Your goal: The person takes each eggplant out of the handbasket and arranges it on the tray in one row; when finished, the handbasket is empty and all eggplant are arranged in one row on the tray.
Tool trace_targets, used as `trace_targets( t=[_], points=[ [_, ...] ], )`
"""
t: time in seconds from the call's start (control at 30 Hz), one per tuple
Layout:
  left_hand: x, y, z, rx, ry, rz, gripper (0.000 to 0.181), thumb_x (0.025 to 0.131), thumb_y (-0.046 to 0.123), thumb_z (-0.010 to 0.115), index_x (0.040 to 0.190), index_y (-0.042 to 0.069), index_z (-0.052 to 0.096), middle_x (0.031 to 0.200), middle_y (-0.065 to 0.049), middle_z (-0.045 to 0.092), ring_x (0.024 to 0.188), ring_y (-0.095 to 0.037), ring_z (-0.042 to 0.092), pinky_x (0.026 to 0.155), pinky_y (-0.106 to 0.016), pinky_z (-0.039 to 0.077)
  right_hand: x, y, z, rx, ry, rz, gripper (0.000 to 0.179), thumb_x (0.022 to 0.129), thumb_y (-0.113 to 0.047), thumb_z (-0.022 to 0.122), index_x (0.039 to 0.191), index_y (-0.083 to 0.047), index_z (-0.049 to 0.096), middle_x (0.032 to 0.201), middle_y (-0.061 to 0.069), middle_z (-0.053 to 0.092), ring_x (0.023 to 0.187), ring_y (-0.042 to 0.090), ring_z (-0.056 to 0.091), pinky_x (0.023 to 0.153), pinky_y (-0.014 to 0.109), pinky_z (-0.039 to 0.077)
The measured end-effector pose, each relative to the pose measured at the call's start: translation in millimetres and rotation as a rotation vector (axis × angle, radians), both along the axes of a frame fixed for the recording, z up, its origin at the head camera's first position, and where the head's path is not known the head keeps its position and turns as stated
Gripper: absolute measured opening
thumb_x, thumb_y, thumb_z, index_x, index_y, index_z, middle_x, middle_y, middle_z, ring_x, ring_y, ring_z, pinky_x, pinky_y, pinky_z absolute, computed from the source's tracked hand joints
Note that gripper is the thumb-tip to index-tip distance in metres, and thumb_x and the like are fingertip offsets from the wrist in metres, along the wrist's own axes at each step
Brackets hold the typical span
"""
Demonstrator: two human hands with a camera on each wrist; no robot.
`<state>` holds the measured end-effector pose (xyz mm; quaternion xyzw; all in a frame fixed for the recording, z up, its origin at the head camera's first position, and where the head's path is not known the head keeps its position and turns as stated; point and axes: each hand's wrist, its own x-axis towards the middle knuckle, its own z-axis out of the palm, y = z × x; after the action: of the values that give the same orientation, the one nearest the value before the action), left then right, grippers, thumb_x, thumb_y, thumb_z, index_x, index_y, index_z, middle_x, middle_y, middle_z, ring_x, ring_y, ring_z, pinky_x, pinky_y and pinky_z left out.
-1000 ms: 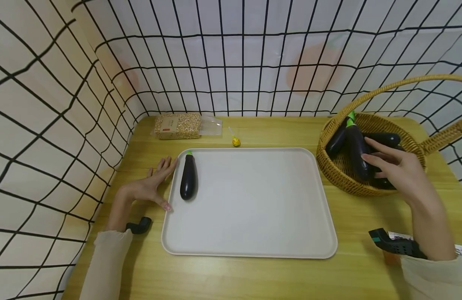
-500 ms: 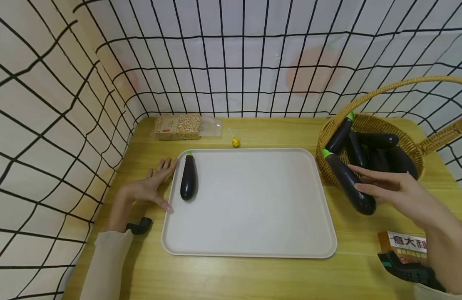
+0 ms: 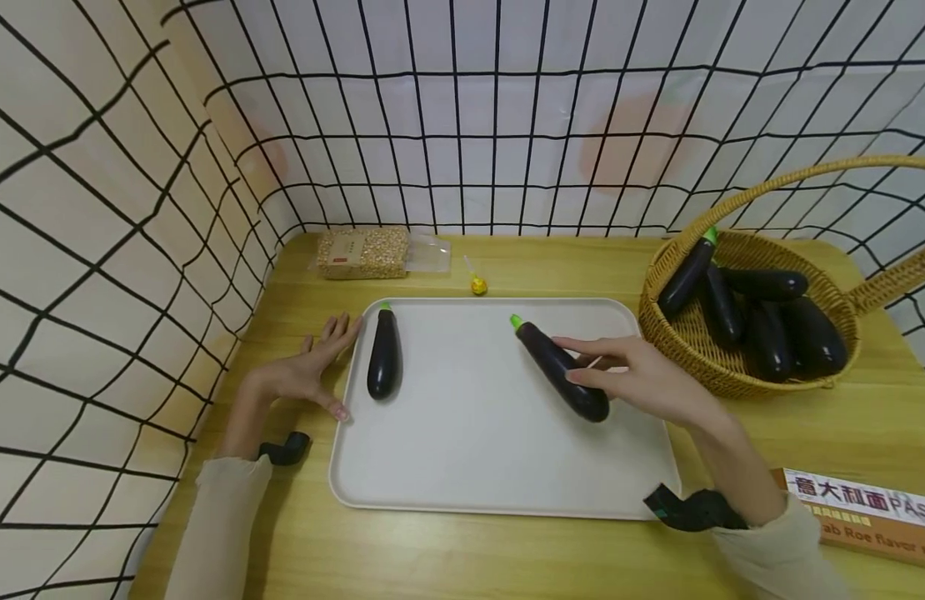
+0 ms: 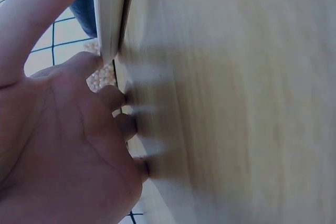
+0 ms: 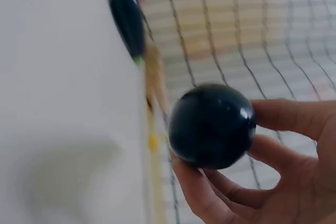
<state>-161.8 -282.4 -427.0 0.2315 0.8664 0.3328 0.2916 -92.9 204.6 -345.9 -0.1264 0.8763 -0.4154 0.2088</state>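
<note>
My right hand [image 3: 642,379] pinches a dark purple eggplant [image 3: 560,368] with a green stem over the right half of the white tray [image 3: 462,492]. In the right wrist view the held eggplant [image 5: 212,127] shows its rounded end, above the tray and its shadow. My left hand [image 3: 305,371] is spread at the tray's left edge, thumb and index finger at the rim. The left wrist view shows that hand [image 4: 63,129] with its other fingertips down on the wooden table [image 4: 236,103]. Another eggplant [image 3: 384,354] lies along the tray's left side.
A wicker basket [image 3: 732,385] with a tall handle stands at the right, holding several eggplants [image 3: 768,285]. A bag of grain [image 3: 363,253] and a yellow lollipop [image 3: 478,285] lie behind the tray. A pasta box [image 3: 867,517] lies front right. Black wire grid walls [image 3: 496,133] rise behind and left.
My right hand has lifted an eggplant out of the basket and carried it left over the tray. My left hand stays at the tray's left edge.
</note>
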Motion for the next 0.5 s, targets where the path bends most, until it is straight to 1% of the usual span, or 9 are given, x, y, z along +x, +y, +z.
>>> trace_targets(
  t=[0.13, 0.2, 0.37, 0.43, 0.5],
  points=[
    [-0.9, 0.8, -0.9, -0.002, -0.003, -0.003, 0.153, 0.065, 0.04, 0.098, 0.165, 0.011, -0.014, 0.164, -0.025, -0.034, 0.151, -0.043, -0.039, 0.116, -0.074, -0.025, -17.9, -40.6, -13.4, -0.011, 0.007, 0.02, 0.053, 0.1, -0.037, 0.068, 0.15, -0.025, 0.057, 0.127, 0.015, 0.071, 0.101, 0.02, 0.067, 0.072, 0.032, 0.051],
    [-1.2, 0.6, -1.2, -0.009, -0.003, -0.002, 0.153, 0.065, 0.041, 0.098, 0.165, 0.012, -0.013, 0.165, -0.024, -0.034, 0.151, -0.042, -0.039, 0.116, -0.074, -0.025, -26.4, -59.8, -18.1, -0.022, 0.004, 0.01, 0.053, 0.099, -0.035, 0.068, 0.15, -0.025, 0.057, 0.125, 0.015, 0.071, 0.098, 0.019, 0.068, 0.072, 0.031, 0.052],
    [-1.0, -0.1, -0.3, -0.01, -0.004, -0.003, 0.153, 0.064, 0.041, 0.098, 0.166, 0.013, -0.013, 0.165, -0.024, -0.034, 0.151, -0.042, -0.039, 0.116, -0.074, -0.024, -44.5, -103.6, -29.5, -0.083, -0.036, -0.029, 0.054, 0.099, -0.03, 0.069, 0.151, -0.025, 0.056, 0.123, 0.015, 0.071, 0.093, 0.019, 0.069, 0.072, 0.031, 0.058],
    [-0.8, 0.0, 0.2, -0.013, -0.001, -0.004, 0.153, 0.064, 0.041, 0.098, 0.166, 0.013, -0.013, 0.165, -0.024, -0.033, 0.151, -0.042, -0.038, 0.116, -0.075, -0.023, -50.5, -119.4, -35.8, -0.097, -0.042, -0.046, 0.054, 0.099, -0.031, 0.07, 0.151, -0.026, 0.055, 0.123, 0.014, 0.071, 0.092, 0.018, 0.07, 0.072, 0.03, 0.058],
    [-0.7, 0.2, 0.8, -0.017, 0.003, -0.006, 0.153, 0.064, 0.041, 0.098, 0.166, 0.013, -0.013, 0.165, -0.024, -0.033, 0.151, -0.043, -0.038, 0.116, -0.075, -0.023, -55.7, -134.2, -42.2, -0.101, -0.036, -0.065, 0.054, 0.098, -0.032, 0.07, 0.15, -0.027, 0.056, 0.123, 0.014, 0.072, 0.086, 0.017, 0.07, 0.069, 0.027, 0.056]
  ],
)
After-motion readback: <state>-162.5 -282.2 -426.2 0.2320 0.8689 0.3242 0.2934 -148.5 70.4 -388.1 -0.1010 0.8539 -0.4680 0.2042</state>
